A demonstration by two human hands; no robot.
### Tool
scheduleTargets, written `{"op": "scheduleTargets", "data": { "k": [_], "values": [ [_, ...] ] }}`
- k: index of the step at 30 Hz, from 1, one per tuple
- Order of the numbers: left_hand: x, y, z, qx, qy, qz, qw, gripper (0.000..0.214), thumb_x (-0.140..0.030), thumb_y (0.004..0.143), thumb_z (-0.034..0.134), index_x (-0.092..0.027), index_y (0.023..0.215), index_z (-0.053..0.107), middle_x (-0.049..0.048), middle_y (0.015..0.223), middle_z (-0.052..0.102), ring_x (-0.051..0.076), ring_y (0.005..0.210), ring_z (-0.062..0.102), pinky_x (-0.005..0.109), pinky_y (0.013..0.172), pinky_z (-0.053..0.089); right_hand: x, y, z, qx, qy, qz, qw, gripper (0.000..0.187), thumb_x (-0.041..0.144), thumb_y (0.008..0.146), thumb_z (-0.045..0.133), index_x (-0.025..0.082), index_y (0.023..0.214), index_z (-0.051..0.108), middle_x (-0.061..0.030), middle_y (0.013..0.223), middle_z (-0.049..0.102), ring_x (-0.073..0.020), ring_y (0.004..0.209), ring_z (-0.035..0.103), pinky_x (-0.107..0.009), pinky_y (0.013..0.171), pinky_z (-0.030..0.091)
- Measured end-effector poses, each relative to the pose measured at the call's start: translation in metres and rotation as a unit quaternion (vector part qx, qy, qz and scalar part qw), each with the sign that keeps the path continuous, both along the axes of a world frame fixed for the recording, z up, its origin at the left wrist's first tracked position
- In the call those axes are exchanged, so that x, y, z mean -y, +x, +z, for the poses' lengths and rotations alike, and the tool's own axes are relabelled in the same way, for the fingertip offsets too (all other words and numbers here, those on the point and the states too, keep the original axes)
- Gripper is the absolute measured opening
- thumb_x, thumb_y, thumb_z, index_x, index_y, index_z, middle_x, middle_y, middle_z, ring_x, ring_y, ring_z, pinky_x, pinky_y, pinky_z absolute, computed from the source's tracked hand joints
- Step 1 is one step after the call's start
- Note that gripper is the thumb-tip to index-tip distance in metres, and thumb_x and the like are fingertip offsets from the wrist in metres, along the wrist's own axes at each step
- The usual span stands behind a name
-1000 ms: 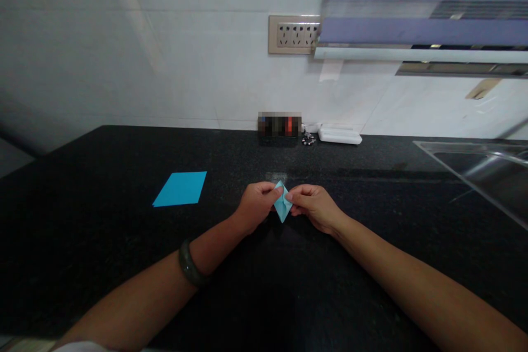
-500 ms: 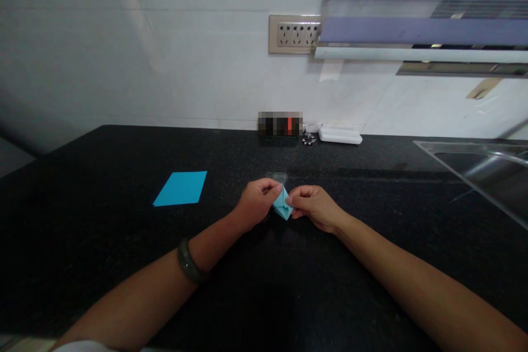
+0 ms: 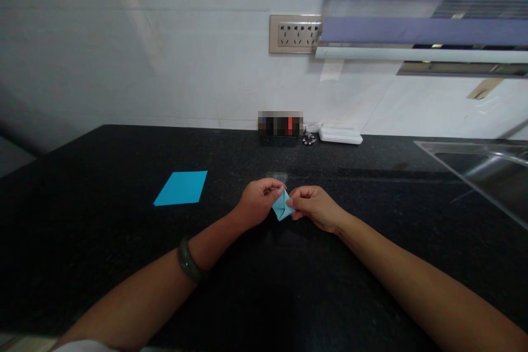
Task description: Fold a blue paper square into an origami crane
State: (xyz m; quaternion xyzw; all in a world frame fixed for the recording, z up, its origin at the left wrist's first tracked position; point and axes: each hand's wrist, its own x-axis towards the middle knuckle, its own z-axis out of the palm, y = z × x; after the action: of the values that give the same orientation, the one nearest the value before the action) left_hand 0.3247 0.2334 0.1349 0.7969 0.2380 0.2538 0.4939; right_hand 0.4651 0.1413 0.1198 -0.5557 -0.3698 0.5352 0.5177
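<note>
Between my two hands is a small piece of folded light-blue paper point(image 3: 282, 209), with creases and a flap showing on its face. My left hand point(image 3: 259, 202) pinches its upper left side between thumb and fingers. On the other side, my right hand point(image 3: 311, 204) grips the right edge, its thumb lying on the front. The fingertips hide parts of the paper's edges. A flat stack or sheet of brighter blue paper point(image 3: 181, 188) lies on the dark counter point(image 3: 231, 297), left of my left hand. A dark bangle point(image 3: 190, 262) circles my left wrist.
Against the wall stand a blurred-out dark box point(image 3: 280, 124), a small beaded thing point(image 3: 309, 138) and a white oblong object point(image 3: 340, 134). A metal sink point(image 3: 487, 176) is set in the counter at right. Above are a socket panel point(image 3: 297, 34) and a purple hanging sheet point(image 3: 412, 0).
The folded paper has turned slightly between my fingers, its lower tip shifting left, and its front flap looks flatter. Both hands stay almost in place.
</note>
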Motion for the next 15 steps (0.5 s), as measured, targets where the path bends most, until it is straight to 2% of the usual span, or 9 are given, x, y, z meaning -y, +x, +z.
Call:
{"op": "scheduleTargets", "data": {
  "k": [8,15],
  "values": [
    [-0.0014,0.0001,-0.0004,0.001,0.010,0.018,1.000,0.023,-0.031,0.074,0.047,-0.014,0.079,0.061,0.0031,0.069,0.060,0.011,0.062,0.052,0.022,0.056,0.040,0.0004,-0.0016,0.0011,0.002,0.006,-0.002,1.000,0.021,0.033,0.061,0.066,0.014,0.067,0.060,0.0009,0.056,0.058,-0.0058,0.046,0.051,-0.019,0.046,0.044],
    [0.0009,0.0013,0.0019,0.001,-0.033,0.037,0.999,0.023,-0.031,0.073,0.049,-0.012,0.079,0.060,0.0038,0.069,0.060,0.012,0.061,0.052,0.023,0.055,0.040,0.0019,-0.0035,0.0039,0.047,0.014,0.001,0.999,0.023,0.035,0.063,0.063,0.013,0.068,0.061,0.0003,0.054,0.057,-0.0060,0.046,0.050,-0.019,0.046,0.042]
  ]
}}
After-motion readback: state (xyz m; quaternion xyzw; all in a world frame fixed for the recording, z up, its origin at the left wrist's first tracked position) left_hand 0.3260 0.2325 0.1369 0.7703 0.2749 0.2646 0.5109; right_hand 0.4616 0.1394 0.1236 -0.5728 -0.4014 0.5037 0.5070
